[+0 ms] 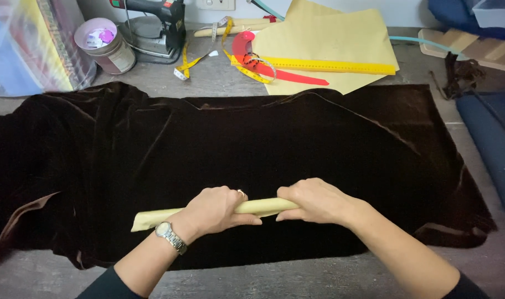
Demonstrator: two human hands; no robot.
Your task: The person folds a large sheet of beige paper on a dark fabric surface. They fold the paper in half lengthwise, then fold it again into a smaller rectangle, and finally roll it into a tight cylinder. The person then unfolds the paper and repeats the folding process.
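Broadly, a grey work table [297,279] carries everything, and most of its middle is covered by a large sheet of dark brown velvet-like fabric [297,144], spread from the left edge almost to the right edge, rumpled into folds at its left end. Behind the fabric, toward the far edge, lie sheets of tan pattern paper [341,39], with a long yellow ruler [341,66] and a red curved ruler [274,65] resting on them. A yellow measuring tape [192,62] trails over the table just left of the paper. At the far left corner stands a black pressing iron [155,25] on its stand, with a round tin [106,45] just beside it. On the fabric near the table's front edge lies a roll of tan paper [208,212], running left to right. Both hands hold it side by side: the left hand [216,210], with a metal wristwatch [170,237] on its wrist and a ring on one finger, has its fingers curled around the roll, and the right hand [313,200] wraps its fingers over the roll's right end, hiding that end.
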